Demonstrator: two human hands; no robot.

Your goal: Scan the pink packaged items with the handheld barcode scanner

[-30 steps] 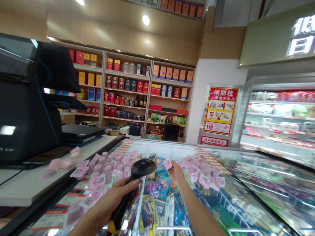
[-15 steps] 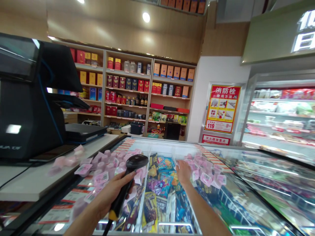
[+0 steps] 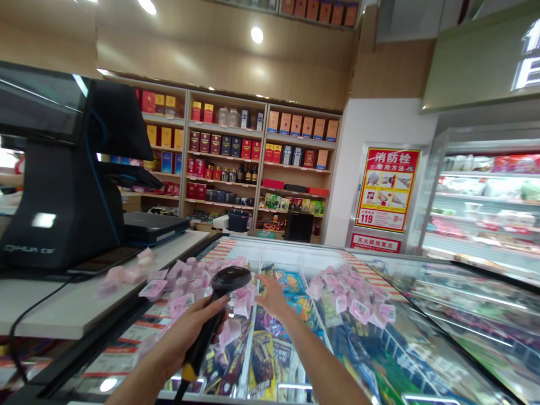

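My left hand (image 3: 196, 323) is wrapped round the handle of a black barcode scanner (image 3: 215, 309), its head tilted up and to the right. Just right of the scanner's head is my right hand (image 3: 272, 297), fingers stretched to the left and apart, at the edge of a pile of pink plastic cups (image 3: 181, 284) with barcode labels. I see nothing held in it. A second group of pink cups (image 3: 348, 292) lies to the right. Both groups rest on the glass top of a chest freezer (image 3: 312, 251).
Bagged frozen treats (image 3: 264, 360) show in the freezer beneath. At left, a black checkout terminal (image 3: 63, 197) stands on a white counter (image 3: 54, 315) with a few pink cups (image 3: 122, 274). Shelves of boxes (image 3: 223, 146) line the back, and a lit display fridge (image 3: 485, 208) stands at right.
My right hand has moved left, from the right group of pink cups to beside the scanner and the left pile. My left hand keeps hold of the scanner. The view has shifted slightly.
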